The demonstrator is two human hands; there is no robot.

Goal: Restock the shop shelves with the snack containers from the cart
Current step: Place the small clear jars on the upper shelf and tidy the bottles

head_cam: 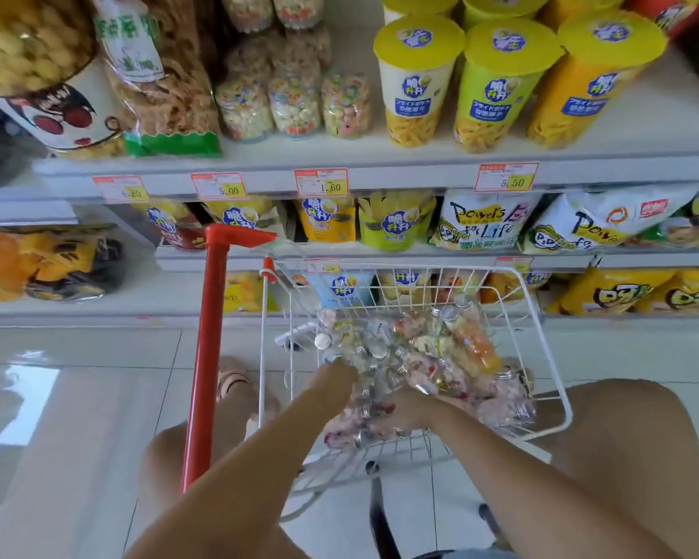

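Both hands reach into the white wire cart [497, 304]. The left hand [335, 377] dips among the clear snack containers [440, 357] heaped in the basket, and the right hand [400, 413] lies on the heap nearer the person. Blur hides whether either hand's fingers grip anything. Similar jars [295, 102] stand on the top shelf [400, 175], beside yellow-lidded tubs [416, 82].
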